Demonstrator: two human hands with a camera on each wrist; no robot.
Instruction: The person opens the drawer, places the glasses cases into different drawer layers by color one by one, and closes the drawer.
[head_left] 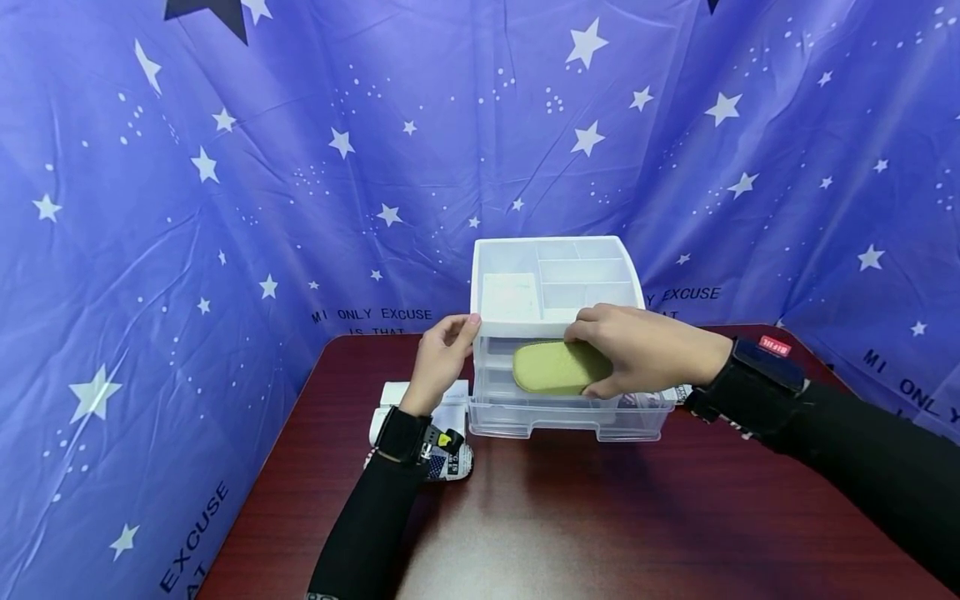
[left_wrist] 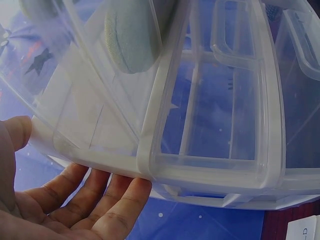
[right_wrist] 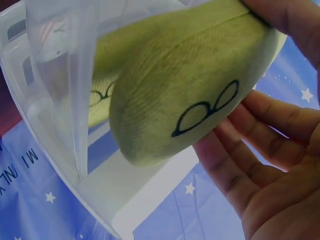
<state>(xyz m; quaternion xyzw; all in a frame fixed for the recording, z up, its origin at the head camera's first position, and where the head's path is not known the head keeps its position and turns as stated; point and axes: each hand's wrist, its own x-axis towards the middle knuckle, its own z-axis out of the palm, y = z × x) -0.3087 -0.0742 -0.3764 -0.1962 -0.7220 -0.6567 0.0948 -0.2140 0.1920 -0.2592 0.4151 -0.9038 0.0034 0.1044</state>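
Note:
My right hand holds a yellow-green glasses case between thumb and fingers, in front of the white plastic drawer organizer. A spectacles outline is printed on the case, as the right wrist view shows. Below it a clear drawer sticks out at the front. My left hand rests against the organizer's left side. In the left wrist view its fingers are loosely extended, with their tips on the white frame.
White boxes and a newsprint-patterned item lie left of the organizer, partly behind my left wrist. Another patterned item peeks out at the right. A blue star-printed curtain hangs behind the dark red table.

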